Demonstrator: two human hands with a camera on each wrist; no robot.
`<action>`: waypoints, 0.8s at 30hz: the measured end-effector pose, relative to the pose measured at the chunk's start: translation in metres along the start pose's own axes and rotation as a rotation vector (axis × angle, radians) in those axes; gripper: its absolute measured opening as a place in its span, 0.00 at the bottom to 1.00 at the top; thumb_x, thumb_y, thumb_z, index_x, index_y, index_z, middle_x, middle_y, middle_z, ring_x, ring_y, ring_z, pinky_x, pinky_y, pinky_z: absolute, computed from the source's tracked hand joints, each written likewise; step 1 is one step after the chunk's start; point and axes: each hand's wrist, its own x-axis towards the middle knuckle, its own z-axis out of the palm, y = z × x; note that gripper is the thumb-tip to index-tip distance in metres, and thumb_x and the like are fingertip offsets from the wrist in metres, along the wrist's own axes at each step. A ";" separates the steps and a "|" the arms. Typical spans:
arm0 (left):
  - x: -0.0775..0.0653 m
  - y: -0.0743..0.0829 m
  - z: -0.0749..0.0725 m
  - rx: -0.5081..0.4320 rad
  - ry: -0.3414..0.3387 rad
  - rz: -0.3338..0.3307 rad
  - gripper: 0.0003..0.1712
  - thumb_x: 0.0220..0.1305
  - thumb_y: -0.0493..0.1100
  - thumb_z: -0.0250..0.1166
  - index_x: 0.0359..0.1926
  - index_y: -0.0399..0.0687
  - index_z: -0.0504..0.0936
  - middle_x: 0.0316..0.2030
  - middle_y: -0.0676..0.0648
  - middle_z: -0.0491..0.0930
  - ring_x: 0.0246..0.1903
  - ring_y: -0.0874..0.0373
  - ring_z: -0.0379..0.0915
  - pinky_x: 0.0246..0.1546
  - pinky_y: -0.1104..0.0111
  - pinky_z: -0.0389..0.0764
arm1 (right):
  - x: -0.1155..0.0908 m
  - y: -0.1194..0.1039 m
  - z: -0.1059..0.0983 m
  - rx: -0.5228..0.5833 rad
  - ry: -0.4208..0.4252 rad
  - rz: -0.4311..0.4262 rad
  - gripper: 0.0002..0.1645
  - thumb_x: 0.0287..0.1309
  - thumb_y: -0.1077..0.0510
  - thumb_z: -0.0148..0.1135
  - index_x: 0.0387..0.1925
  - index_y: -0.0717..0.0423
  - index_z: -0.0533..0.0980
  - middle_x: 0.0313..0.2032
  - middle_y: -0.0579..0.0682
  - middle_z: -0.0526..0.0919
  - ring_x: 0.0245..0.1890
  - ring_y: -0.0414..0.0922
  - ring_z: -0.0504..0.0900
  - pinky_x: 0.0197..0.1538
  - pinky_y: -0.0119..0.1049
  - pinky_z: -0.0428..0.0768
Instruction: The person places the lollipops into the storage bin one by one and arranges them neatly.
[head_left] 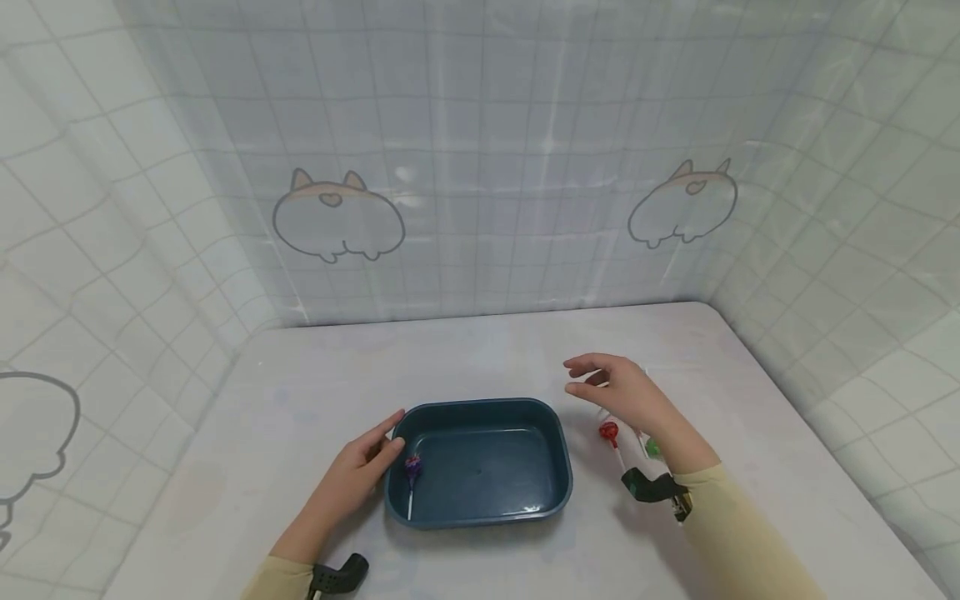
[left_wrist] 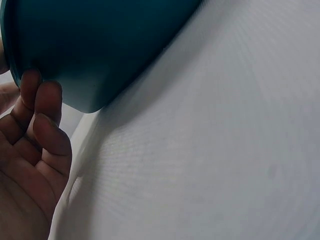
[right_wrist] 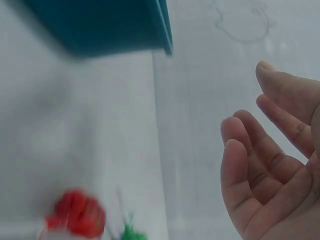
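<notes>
A dark blue-green plastic tray point(head_left: 487, 475) sits on the table with a purple-wrapped lollipop point(head_left: 412, 467) lying in its left end. My left hand point(head_left: 352, 475) holds the tray's left side, thumb over the rim and the other fingers against the outer wall, as the left wrist view also shows. Beyond the tray's right end, my right hand point(head_left: 622, 392) hovers with loosely bent fingers and nothing between them. Below it on the table lie a red lollipop point(head_left: 609, 431) and a green lollipop point(head_left: 653, 449), the latter partly hidden by the right forearm.
The white table point(head_left: 315, 367) has a rounded far right corner. Pale grid-patterned curtains point(head_left: 480, 167) with animal outlines hang behind it and along both sides. A dark strap point(head_left: 648, 486) with a small device sits on the right wrist.
</notes>
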 end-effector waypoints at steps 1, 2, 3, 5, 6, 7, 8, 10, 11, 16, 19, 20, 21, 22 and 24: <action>0.000 0.000 0.000 0.000 0.000 0.001 0.31 0.71 0.57 0.59 0.71 0.56 0.69 0.27 0.48 0.72 0.20 0.59 0.65 0.19 0.68 0.70 | -0.002 0.004 -0.003 0.000 0.008 0.015 0.26 0.59 0.42 0.69 0.57 0.43 0.79 0.50 0.48 0.83 0.47 0.45 0.81 0.44 0.43 0.80; 0.001 0.000 0.000 0.002 0.000 0.004 0.31 0.71 0.57 0.59 0.71 0.57 0.69 0.27 0.48 0.72 0.20 0.59 0.65 0.20 0.68 0.70 | -0.005 0.008 -0.006 -0.002 0.018 0.030 0.26 0.59 0.41 0.69 0.57 0.43 0.79 0.50 0.47 0.83 0.47 0.45 0.81 0.44 0.43 0.81; 0.001 0.000 0.000 0.004 0.001 0.006 0.31 0.71 0.57 0.59 0.71 0.57 0.69 0.27 0.48 0.72 0.20 0.59 0.65 0.20 0.68 0.70 | -0.007 0.013 -0.009 -0.001 0.025 0.044 0.27 0.59 0.41 0.69 0.58 0.44 0.79 0.50 0.47 0.83 0.47 0.46 0.81 0.44 0.43 0.81; 0.001 0.000 0.000 0.006 0.003 0.008 0.30 0.71 0.57 0.59 0.71 0.58 0.69 0.27 0.48 0.72 0.21 0.59 0.65 0.20 0.68 0.70 | -0.012 0.022 -0.013 -0.003 0.040 0.067 0.28 0.59 0.40 0.68 0.58 0.45 0.78 0.51 0.47 0.82 0.48 0.46 0.82 0.45 0.44 0.81; 0.001 0.000 0.000 0.007 0.005 0.009 0.30 0.71 0.57 0.59 0.71 0.58 0.69 0.27 0.49 0.72 0.21 0.59 0.65 0.20 0.67 0.70 | -0.014 0.027 -0.015 -0.003 0.049 0.075 0.29 0.59 0.39 0.68 0.58 0.45 0.78 0.51 0.47 0.82 0.47 0.46 0.82 0.45 0.44 0.81; 0.001 0.000 0.000 0.008 0.007 0.009 0.30 0.71 0.57 0.59 0.71 0.58 0.69 0.27 0.49 0.72 0.21 0.59 0.65 0.21 0.67 0.70 | -0.016 0.031 -0.017 -0.005 0.057 0.081 0.30 0.59 0.38 0.68 0.58 0.45 0.78 0.51 0.46 0.82 0.47 0.46 0.82 0.47 0.45 0.80; 0.001 0.000 0.000 0.008 0.009 0.009 0.30 0.71 0.57 0.59 0.71 0.58 0.69 0.27 0.49 0.72 0.21 0.59 0.65 0.21 0.67 0.70 | -0.019 0.035 -0.018 -0.006 0.065 0.085 0.30 0.59 0.38 0.68 0.58 0.46 0.78 0.51 0.47 0.82 0.47 0.46 0.82 0.47 0.46 0.80; 0.001 0.000 0.000 0.003 0.012 0.005 0.30 0.71 0.57 0.59 0.71 0.57 0.69 0.27 0.49 0.72 0.21 0.58 0.65 0.21 0.67 0.70 | -0.023 0.042 -0.021 -0.012 0.083 0.096 0.29 0.59 0.39 0.67 0.59 0.46 0.78 0.51 0.47 0.82 0.47 0.46 0.82 0.47 0.46 0.79; 0.001 0.000 0.000 0.001 0.012 0.004 0.30 0.71 0.57 0.59 0.71 0.57 0.70 0.27 0.48 0.72 0.21 0.58 0.65 0.21 0.67 0.70 | -0.026 0.045 -0.023 -0.012 0.092 0.102 0.29 0.60 0.39 0.68 0.59 0.46 0.78 0.51 0.47 0.82 0.47 0.46 0.82 0.46 0.46 0.79; 0.001 0.000 0.001 -0.016 0.013 -0.014 0.30 0.71 0.56 0.60 0.71 0.57 0.70 0.27 0.48 0.72 0.20 0.59 0.64 0.20 0.67 0.69 | -0.038 0.061 -0.031 -0.011 0.112 0.145 0.31 0.61 0.41 0.67 0.60 0.52 0.77 0.51 0.53 0.81 0.48 0.51 0.80 0.38 0.43 0.80; 0.000 0.003 0.001 -0.009 0.016 -0.025 0.29 0.72 0.54 0.60 0.71 0.55 0.69 0.27 0.48 0.71 0.19 0.60 0.63 0.20 0.68 0.69 | -0.044 0.072 -0.036 -0.018 0.114 0.184 0.33 0.61 0.39 0.66 0.62 0.52 0.76 0.53 0.55 0.80 0.49 0.53 0.79 0.38 0.43 0.81; -0.001 0.005 0.001 -0.005 0.015 -0.029 0.29 0.72 0.53 0.59 0.71 0.54 0.69 0.27 0.48 0.71 0.20 0.60 0.63 0.20 0.68 0.69 | -0.046 0.076 -0.037 -0.022 0.116 0.194 0.33 0.62 0.39 0.65 0.62 0.53 0.75 0.54 0.55 0.79 0.50 0.54 0.78 0.41 0.42 0.80; -0.001 0.007 0.001 -0.002 0.014 -0.033 0.29 0.73 0.52 0.59 0.71 0.53 0.69 0.27 0.48 0.71 0.20 0.60 0.63 0.20 0.68 0.69 | -0.048 0.079 -0.038 -0.022 0.118 0.206 0.34 0.62 0.39 0.65 0.63 0.53 0.75 0.55 0.56 0.79 0.50 0.54 0.78 0.42 0.43 0.81; -0.002 0.011 0.001 -0.001 0.013 -0.037 0.29 0.73 0.51 0.59 0.71 0.51 0.69 0.27 0.48 0.71 0.20 0.60 0.63 0.21 0.68 0.69 | -0.049 0.083 -0.039 -0.026 0.121 0.218 0.34 0.62 0.39 0.64 0.63 0.53 0.75 0.55 0.56 0.79 0.50 0.54 0.78 0.43 0.43 0.80; -0.003 0.016 0.000 -0.001 0.011 -0.046 0.29 0.73 0.49 0.59 0.71 0.49 0.68 0.27 0.47 0.71 0.20 0.60 0.64 0.21 0.68 0.69 | -0.052 0.088 -0.041 -0.023 0.122 0.243 0.34 0.63 0.39 0.64 0.63 0.52 0.74 0.56 0.56 0.78 0.51 0.54 0.77 0.45 0.45 0.80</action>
